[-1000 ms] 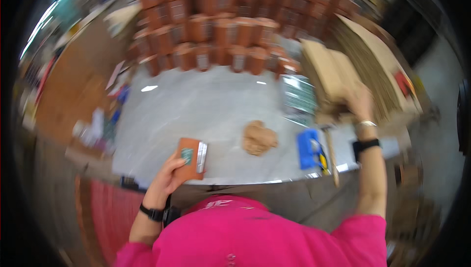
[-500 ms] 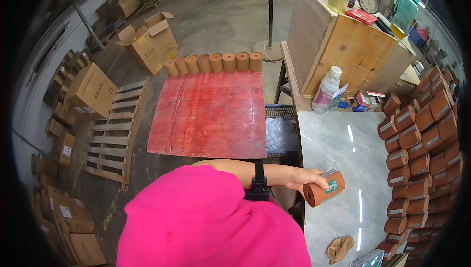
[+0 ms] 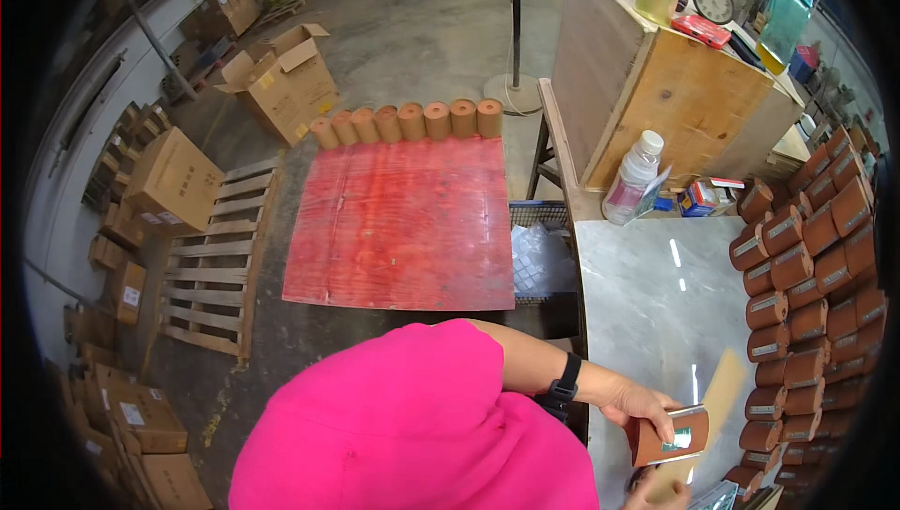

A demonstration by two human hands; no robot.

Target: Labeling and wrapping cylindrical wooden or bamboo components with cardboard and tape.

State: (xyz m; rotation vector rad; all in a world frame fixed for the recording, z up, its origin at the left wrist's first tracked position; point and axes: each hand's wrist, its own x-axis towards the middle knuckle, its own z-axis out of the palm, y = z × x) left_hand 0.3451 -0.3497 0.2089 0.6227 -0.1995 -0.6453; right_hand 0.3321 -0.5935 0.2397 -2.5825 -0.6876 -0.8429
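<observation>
My left hand point(image 3: 642, 407), with a black watch on its wrist, grips a reddish-brown roll point(image 3: 647, 444) with a green and white label. Its thumb lies across the label. The roll is tilted over the grey marble-look tabletop point(image 3: 647, 299). A strip of tan kraft paper point(image 3: 727, 388) passes behind and under the roll, slanting to the upper right. At the lower edge my right hand point(image 3: 652, 491) is closed on the paper's near end, partly cut off by the picture. A pink sleeve covers my upper arm.
Many similar reddish-brown rolls point(image 3: 787, 313) are stacked along the table's right side. A white-capped bottle point(image 3: 635, 177) and a small box point(image 3: 703, 198) stand at its far end, before a wooden cabinet point(image 3: 675, 116). Left lies a red board point(image 3: 398, 229) with several paper-wrapped rolls point(image 3: 411, 123) behind.
My left hand has brought the roll nearer and lower on the table. My right hand and the kraft paper have come into view. The crumpled brown cloth no longer shows.
</observation>
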